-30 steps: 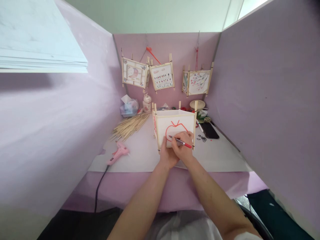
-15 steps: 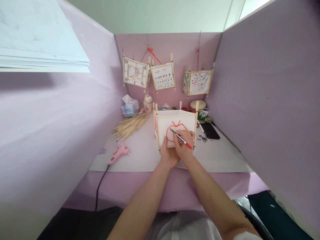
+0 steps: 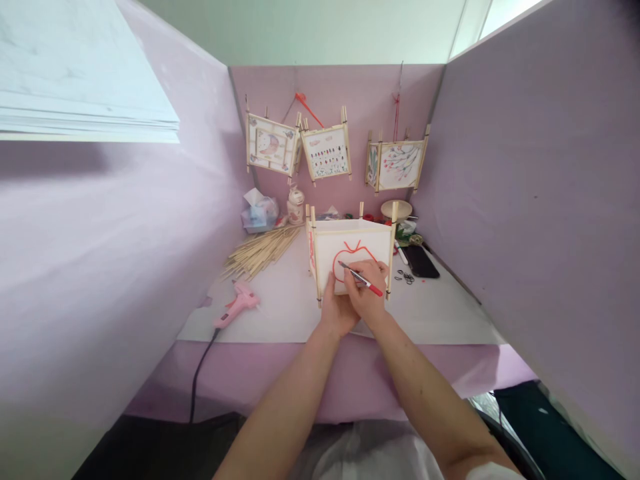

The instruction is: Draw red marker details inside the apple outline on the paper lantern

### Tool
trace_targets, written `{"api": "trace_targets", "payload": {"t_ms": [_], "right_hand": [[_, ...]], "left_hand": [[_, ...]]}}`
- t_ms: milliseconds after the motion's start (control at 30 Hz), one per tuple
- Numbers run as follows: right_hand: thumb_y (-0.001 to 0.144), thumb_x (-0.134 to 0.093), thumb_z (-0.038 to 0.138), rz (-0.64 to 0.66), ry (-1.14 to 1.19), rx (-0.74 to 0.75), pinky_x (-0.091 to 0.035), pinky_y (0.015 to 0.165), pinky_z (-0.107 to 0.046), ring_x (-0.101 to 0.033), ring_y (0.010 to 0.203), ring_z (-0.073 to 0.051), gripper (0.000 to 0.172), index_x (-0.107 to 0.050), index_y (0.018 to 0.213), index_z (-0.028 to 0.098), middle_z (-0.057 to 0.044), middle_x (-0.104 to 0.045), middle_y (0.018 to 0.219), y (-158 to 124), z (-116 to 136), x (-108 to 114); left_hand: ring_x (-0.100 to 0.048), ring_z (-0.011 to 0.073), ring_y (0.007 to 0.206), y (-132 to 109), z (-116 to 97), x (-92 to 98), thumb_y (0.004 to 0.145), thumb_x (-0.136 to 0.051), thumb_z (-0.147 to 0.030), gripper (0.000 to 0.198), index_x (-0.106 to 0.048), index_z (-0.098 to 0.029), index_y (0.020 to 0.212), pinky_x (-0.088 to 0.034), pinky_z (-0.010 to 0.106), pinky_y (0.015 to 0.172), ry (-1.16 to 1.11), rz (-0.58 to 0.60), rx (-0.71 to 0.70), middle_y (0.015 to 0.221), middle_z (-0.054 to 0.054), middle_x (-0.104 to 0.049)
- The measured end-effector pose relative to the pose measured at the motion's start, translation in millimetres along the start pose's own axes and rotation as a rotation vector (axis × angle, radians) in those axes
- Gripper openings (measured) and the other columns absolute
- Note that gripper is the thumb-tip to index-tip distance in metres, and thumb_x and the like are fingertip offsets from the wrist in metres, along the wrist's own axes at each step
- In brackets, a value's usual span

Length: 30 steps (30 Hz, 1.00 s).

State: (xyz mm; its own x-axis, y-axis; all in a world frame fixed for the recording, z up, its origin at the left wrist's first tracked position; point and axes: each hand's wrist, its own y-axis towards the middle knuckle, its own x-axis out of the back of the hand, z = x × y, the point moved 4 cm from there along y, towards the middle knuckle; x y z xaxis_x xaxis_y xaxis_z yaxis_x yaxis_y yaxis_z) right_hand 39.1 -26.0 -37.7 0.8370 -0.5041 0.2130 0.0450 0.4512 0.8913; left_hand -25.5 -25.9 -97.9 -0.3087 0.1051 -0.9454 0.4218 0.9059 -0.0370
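Observation:
A white paper lantern [image 3: 330, 239] with a thin wooden stick frame stands upright in the middle of the table, a red rounded outline on its front panel. My left hand [image 3: 337, 315] supports its lower edge, thumb up against the front and the other fingers hidden underneath. Pinched in my right hand [image 3: 371, 288] is a slim paintbrush [image 3: 361, 277] with a red handle end. Its dark tip meets or hovers just over the paper inside the outline; I cannot tell which. The right hand rests against the panel and covers the outline's lower right part.
Left lie a pink glue gun [image 3: 239, 305] with a black cord and a pile of wooden sticks [image 3: 263, 252]. On the right are a black phone [image 3: 421, 261], a white marker [image 3: 401, 253] and small black rings [image 3: 406, 277]. Decorated lanterns [image 3: 273, 147] hang behind. Purple partitions [image 3: 540, 200] enclose the table.
The brush tip has shifted slightly left and down on the panel, with my right hand following. My left hand and the lantern have stayed in place.

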Motion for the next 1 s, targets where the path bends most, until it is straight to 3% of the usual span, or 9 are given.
{"api": "trace_targets", "payload": {"t_ms": [333, 567, 1000], "right_hand": [[0.081, -0.058, 0.022, 0.056, -0.049, -0.027, -0.032, 0.084, -0.038, -0.055, 0.072, -0.015, 0.009, -0.054, 0.073, 0.021, 0.002, -0.061, 0.071, -3.1, -0.8, -1.8], [0.077, -0.059, 0.019, 0.060, -0.072, -0.021, -0.033, 0.083, -0.037, -0.054, 0.069, -0.014, 0.012, -0.052, 0.068, 0.020, 0.003, -0.058, 0.067, -4.0, -1.6, -2.4], [0.082, -0.056, 0.022, -0.033, -0.016, 0.011, -0.033, 0.084, -0.037, -0.058, 0.075, -0.015, 0.002, -0.057, 0.081, 0.022, 0.001, -0.065, 0.076, 0.3, 6.5, 6.9]], "left_hand": [[-0.062, 0.0262, 0.103, -1.0, -1.2, -1.6, 0.082, -0.052, -0.055, 0.048, -0.063, -0.013, 0.100, -0.044, 0.035, 0.092, -0.042, -0.046, -0.041, 0.098, 0.011, -0.070], [-0.061, 0.0284, 0.104, -1.1, -1.2, -1.4, 0.081, -0.051, -0.056, 0.049, -0.063, -0.012, 0.097, -0.044, 0.038, 0.093, -0.009, -0.063, -0.029, 0.097, 0.013, -0.069], [-0.062, 0.0273, 0.105, 0.1, -0.6, -0.9, 0.082, -0.050, -0.057, 0.053, -0.060, -0.012, 0.108, -0.043, 0.037, 0.093, -0.019, 0.000, -0.033, 0.099, 0.011, -0.070]]}}
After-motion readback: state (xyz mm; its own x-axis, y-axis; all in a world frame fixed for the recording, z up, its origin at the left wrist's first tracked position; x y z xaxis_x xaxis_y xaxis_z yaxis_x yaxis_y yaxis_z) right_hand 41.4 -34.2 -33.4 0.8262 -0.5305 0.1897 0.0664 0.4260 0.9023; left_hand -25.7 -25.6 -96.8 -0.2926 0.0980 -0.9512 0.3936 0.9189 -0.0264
